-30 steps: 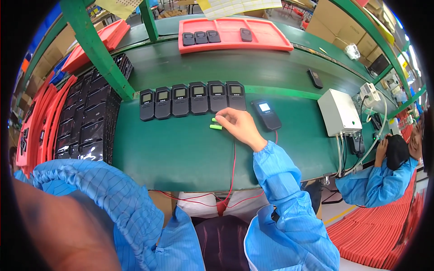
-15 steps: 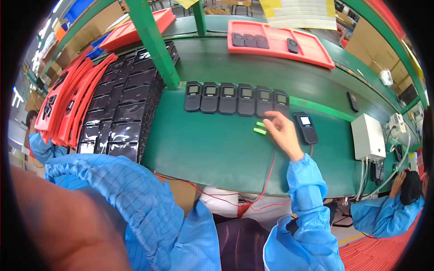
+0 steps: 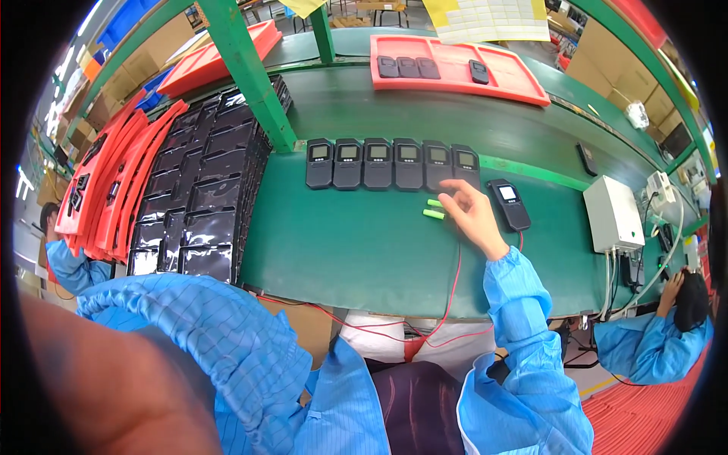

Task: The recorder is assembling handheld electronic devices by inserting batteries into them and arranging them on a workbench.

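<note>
My right hand (image 3: pixel 473 218) rests low over the green bench, thumb and forefinger apart and loosely bent, with nothing visible between them. Just left of its thumb lie two bright green cylinders (image 3: pixel 433 214) that look like batteries. A red wire (image 3: pixel 456 282) runs from beneath this hand toward the bench's front edge. Beyond the fingers stands a row of several dark handheld meters (image 3: pixel 378 163) with small grey screens. To the right lies another dark meter (image 3: pixel 509 205), its screen lit white, with a red wire at its lower end. My left hand (image 3: pixel 114 379) looms blurred at lower left, fingers hidden.
Stacked black plastic trays (image 3: pixel 199 189) and red trays (image 3: pixel 106 178) stand at left. A red tray (image 3: pixel 455 83) with several meters sits at the back. At right are a white box (image 3: pixel 613 214) with cables and a co-worker in a blue sleeve (image 3: pixel 644 350). A green post (image 3: pixel 246 76) rises behind.
The whole view has shifted slightly, so the bench things appear a little farther left. My right hand keeps nearly the same pose beside the green cylinders.
</note>
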Tool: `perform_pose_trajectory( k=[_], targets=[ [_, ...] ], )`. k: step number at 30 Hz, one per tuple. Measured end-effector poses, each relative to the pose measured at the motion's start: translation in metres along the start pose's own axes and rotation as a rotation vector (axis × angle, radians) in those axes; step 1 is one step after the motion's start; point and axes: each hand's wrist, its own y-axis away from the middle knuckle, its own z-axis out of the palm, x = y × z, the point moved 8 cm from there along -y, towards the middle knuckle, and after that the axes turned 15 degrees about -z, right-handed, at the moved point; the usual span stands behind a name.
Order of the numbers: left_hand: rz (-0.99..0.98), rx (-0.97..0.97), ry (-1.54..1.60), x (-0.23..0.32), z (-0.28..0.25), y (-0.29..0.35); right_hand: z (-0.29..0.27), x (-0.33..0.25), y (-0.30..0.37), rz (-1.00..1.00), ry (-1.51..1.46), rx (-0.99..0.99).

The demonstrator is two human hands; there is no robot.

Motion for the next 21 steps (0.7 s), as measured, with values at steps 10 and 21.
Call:
perform_pose_trajectory(
  k=[10, 21],
  targets=[
    [-0.056, 0.063, 0.099, -0.01, 0.015, 0.01, 0.0, 0.004, -0.001, -0.014, 0.029, -0.01],
    [-0.114, 0.077, 0.122, 0.0, 0.03, 0.021, -0.006, 0.016, -0.001, -0.045, -0.07, 0.156]
  ],
)
